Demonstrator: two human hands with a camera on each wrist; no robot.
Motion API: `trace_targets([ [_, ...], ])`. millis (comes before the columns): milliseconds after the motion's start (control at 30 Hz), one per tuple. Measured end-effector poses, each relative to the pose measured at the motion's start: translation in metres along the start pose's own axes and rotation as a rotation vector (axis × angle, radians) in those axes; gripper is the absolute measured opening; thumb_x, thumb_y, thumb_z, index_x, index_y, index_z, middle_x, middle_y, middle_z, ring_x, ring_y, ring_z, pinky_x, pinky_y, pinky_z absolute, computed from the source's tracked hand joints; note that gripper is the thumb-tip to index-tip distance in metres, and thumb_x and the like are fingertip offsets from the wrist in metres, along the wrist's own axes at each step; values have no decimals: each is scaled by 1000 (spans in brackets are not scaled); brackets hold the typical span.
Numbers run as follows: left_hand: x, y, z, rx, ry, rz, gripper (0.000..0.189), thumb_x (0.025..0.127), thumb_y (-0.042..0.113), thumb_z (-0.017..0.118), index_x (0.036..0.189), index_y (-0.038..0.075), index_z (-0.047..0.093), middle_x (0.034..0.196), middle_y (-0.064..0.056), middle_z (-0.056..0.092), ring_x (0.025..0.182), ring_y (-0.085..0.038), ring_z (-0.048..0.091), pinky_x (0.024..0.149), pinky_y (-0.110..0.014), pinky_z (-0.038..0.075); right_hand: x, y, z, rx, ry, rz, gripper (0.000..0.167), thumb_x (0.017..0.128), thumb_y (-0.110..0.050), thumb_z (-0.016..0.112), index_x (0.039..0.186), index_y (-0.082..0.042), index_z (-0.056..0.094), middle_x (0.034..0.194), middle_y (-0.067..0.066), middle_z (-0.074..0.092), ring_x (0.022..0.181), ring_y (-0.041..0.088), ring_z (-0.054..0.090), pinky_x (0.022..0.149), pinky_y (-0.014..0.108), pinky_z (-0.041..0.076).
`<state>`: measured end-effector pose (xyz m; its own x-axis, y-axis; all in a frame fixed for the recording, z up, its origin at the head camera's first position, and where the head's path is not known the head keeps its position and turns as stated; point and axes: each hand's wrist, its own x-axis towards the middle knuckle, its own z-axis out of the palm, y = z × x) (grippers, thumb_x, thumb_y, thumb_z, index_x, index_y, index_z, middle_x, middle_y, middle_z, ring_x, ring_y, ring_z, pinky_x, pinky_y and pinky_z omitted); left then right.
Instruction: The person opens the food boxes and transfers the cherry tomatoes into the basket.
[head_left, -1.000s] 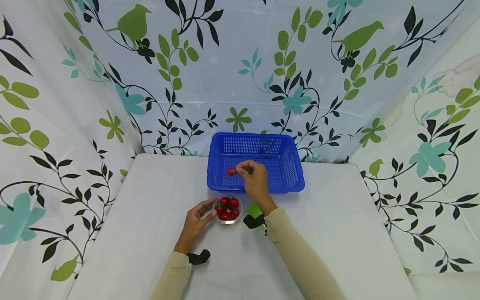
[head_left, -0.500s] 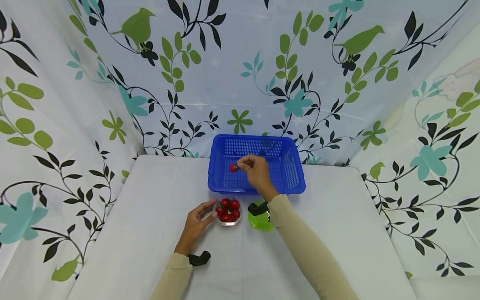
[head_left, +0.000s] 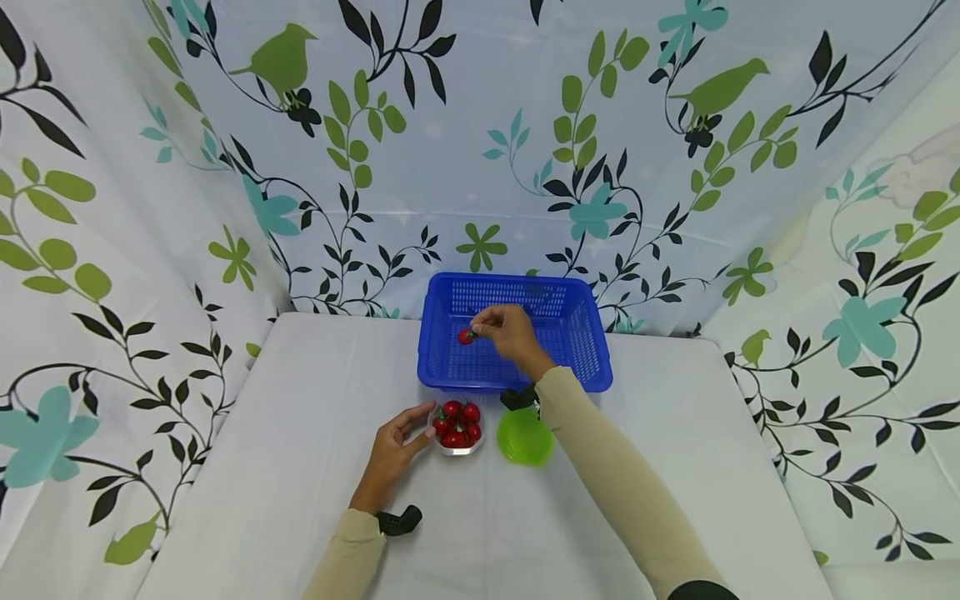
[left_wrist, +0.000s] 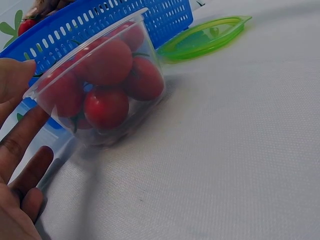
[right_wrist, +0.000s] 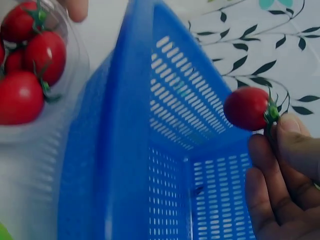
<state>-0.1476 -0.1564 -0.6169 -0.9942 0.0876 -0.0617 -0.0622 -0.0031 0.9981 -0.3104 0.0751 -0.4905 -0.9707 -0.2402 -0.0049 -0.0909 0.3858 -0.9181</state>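
Note:
My right hand (head_left: 510, 333) pinches a cherry tomato (right_wrist: 247, 108) by its green stem between thumb and fingertips. The tomato hangs over the blue basket (head_left: 442, 377), apart from its floor. My left hand (head_left: 393, 454) lies at the left side of a clear plastic container (left_wrist: 145, 100), its thumb and a finger touching the wall near the rim. Several red tomatoes (left_wrist: 106, 107) with green stems sit inside that container. In the left wrist view the other fingers of this hand are spread loosely below the rim, with nothing held in them.
A translucent green lid (head_left: 525, 437) lies on the white table (head_left: 315, 375) right of the container, partly under the right forearm. Behind the basket hangs a patterned curtain (head_left: 435, 167); more of it flanks both sides.
My right hand, still pinching the tomato, has shifted slightly within the basket's area, and its forearm now uncovers more of the green lid. The left hand keeps its place at the container.

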Motion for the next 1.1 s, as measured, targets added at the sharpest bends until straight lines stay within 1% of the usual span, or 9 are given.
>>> trace_targets([
  [67,0,-1,0,2,2,-1,52,98,23,77,148,17,62,155,-4,61,150,-28,50,127,-58,27,4,1,-1,-19,-26,-11,11,102,-11,71,104,-5,79,105,13,76,102,32,71,97,50,58],
  [167,0,-2,0,7,7,-1,52,99,24,77,148,16,62,155,-5,61,150,-29,50,127,-57,28,10,1,-2,-38,-64,-11,11,102,-10,70,104,-4,79,103,13,76,100,31,72,95,45,60],
  [267,1,-3,-1,7,13,1,52,99,23,77,148,16,63,155,-6,61,149,-29,51,126,-57,28,16,3,-4,-36,-106,5,9,101,-10,71,103,-5,79,102,12,76,103,33,73,92,40,61],
  [367,0,-3,-1,6,14,2,51,99,22,77,147,17,63,154,-5,62,149,-29,51,126,-57,28,22,5,-4,-29,-145,16,9,101,-10,72,101,-5,79,102,10,76,105,33,73,92,38,61],
  [500,0,-2,-1,-4,11,-3,51,98,22,77,147,17,63,154,-4,62,149,-27,51,126,-55,27,29,9,-5,-31,-177,29,8,101,-9,72,99,-5,79,103,10,77,100,26,73,93,38,59],
  [633,0,-1,-1,-13,15,-5,51,98,22,78,147,16,63,154,-5,62,148,-26,51,126,-53,28,35,13,-6,-53,-192,32,9,101,-9,72,100,-3,79,105,11,77,99,22,71,96,42,59],
  [733,0,-1,-1,-11,23,-12,51,98,22,78,147,17,64,154,-4,62,147,-25,52,124,-52,29,38,15,-5,-68,-202,42,11,101,-8,71,103,-1,79,107,13,77,100,24,71,101,46,58],
  [933,-1,2,-1,-6,21,-20,50,98,21,78,146,19,64,153,-2,63,147,-24,52,124,-51,29,46,21,-4,-111,-229,96,9,101,-6,71,103,-2,79,109,12,77,106,27,70,106,49,54],
  [1100,-1,3,-1,-8,27,-23,49,98,19,78,146,18,65,153,-2,63,148,-23,52,123,-46,31,53,28,-2,-130,-261,131,10,100,-2,70,101,-2,80,113,14,78,110,29,74,106,49,56],
])
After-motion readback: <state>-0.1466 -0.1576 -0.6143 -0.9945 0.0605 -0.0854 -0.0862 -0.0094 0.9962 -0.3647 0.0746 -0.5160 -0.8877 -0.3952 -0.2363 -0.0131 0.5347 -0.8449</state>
